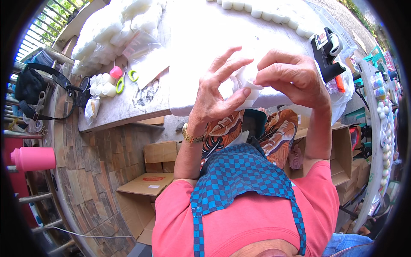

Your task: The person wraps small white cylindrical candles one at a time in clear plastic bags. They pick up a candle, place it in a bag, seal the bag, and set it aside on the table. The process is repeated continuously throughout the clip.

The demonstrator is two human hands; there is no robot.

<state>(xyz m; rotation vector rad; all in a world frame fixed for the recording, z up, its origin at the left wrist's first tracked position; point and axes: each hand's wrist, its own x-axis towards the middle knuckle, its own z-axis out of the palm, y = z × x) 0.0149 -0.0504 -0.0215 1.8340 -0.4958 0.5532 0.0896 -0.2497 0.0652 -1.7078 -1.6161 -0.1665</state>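
Observation:
Over the table's near edge, a small pale white piece [246, 80] sits between my hands. It looks rounded, like the white cylinders nearby, but glare blurs its outline. My left hand [218, 85] holds its left side between thumb and index finger, the other fingers raised and spread. On its right, my right hand [293, 77] is closed in a pinch at its edge, with the fingertips partly hidden. A row of similar white cylinders [267, 15] lines the far side of the table.
Bagged white pieces [111, 34] are heaped at the far left. Nearer are green-handled scissors [120, 85], a pink piece [116, 72] and a white cylinder cluster [102, 85]. A black tape dispenser [327, 55] stands right. Cardboard boxes [150, 183] sit below the white-topped table [188, 47].

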